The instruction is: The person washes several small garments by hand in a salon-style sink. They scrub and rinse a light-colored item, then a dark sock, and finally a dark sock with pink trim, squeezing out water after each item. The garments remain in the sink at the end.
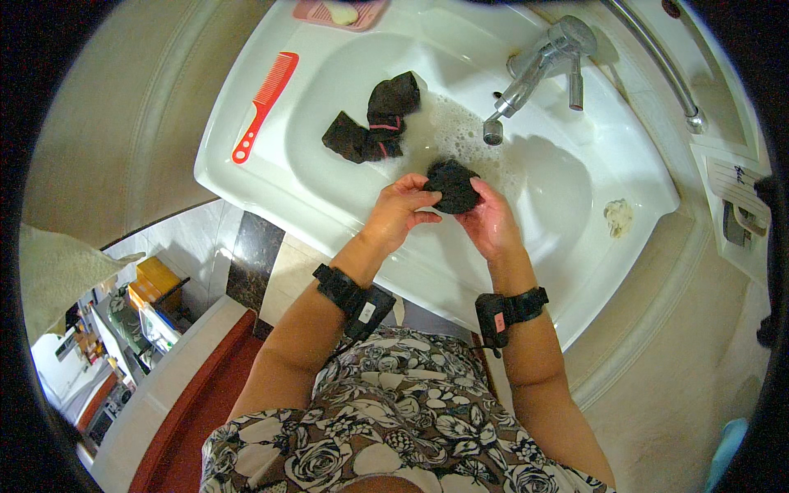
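Note:
Between both hands, low over the sudsy water of a white washbasin [345, 203], is a bunched piece of dark cloth [452, 187]. My left hand [407, 208] pinches its left side between thumb and fingers. On the right side, my right hand [490, 219] grips the same cloth with the thumb on top. Farther up and left in the basin lie more dark cloth pieces, perhaps socks, with pink stripes [385, 120], partly in the water. White foam [459, 132] floats beside them. Each forearm wears a black strap with a small black box.
A chrome faucet [530, 74] reaches over the basin from the upper right. On the left rim lies a red comb [265, 108]; a pink soap dish [363, 18] with soap sits at the top rim. A crumpled pale lump [618, 218] rests on the right rim.

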`<state>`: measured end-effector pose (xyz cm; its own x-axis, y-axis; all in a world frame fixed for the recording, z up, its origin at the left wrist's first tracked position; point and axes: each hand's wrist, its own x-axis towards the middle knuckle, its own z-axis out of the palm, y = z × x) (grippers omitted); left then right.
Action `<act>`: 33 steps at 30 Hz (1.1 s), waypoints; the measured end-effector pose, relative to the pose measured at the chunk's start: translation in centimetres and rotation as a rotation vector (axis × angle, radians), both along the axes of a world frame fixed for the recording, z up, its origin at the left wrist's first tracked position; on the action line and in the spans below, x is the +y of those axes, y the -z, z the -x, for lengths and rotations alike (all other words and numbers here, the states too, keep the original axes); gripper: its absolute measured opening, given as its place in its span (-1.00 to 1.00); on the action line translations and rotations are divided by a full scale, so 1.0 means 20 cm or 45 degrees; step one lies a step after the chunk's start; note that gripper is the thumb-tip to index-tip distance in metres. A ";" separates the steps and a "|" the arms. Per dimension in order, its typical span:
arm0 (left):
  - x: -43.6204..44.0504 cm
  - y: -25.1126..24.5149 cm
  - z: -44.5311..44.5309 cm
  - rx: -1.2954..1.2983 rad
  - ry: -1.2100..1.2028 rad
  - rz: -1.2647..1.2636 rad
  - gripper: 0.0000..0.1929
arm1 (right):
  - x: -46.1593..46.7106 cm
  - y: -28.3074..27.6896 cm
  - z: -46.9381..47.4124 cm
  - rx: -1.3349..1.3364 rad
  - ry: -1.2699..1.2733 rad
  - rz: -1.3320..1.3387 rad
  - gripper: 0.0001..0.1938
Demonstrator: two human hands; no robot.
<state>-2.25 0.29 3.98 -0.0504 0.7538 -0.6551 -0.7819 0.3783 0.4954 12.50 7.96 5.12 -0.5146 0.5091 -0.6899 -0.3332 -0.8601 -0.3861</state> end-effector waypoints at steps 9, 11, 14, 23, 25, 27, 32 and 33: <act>-0.03 0.07 0.03 -0.214 -0.079 -0.039 -0.85 | 0.05 -0.03 -0.05 0.010 0.112 -0.101 -0.73; -0.03 0.08 0.04 -0.182 -0.092 -0.020 -0.84 | 0.04 -0.01 -0.05 -0.173 0.136 -0.252 -0.73; -0.02 0.08 0.05 -0.105 -0.052 0.048 -0.83 | 0.04 0.01 -0.05 -0.399 0.105 -0.453 -0.73; -0.03 0.11 0.08 0.029 -0.059 0.155 -0.79 | 0.06 -0.06 -0.09 -0.544 0.043 -0.568 -0.69; -0.02 0.09 0.06 0.040 -0.069 0.190 -0.78 | 0.07 -0.09 -0.08 -0.634 -0.023 -0.575 -0.66; 0.00 0.05 0.04 0.159 -0.072 0.098 -0.75 | 0.07 -0.10 -0.07 -0.621 -0.103 -0.592 -0.66; 0.04 -0.03 -0.07 -0.116 0.134 -0.203 -0.64 | 0.01 -0.12 -0.03 -0.453 -0.414 -0.569 -0.61; 0.05 -0.04 -0.08 0.061 0.182 -0.160 -0.64 | 0.00 -0.12 -0.03 -0.400 -0.502 -0.658 -0.61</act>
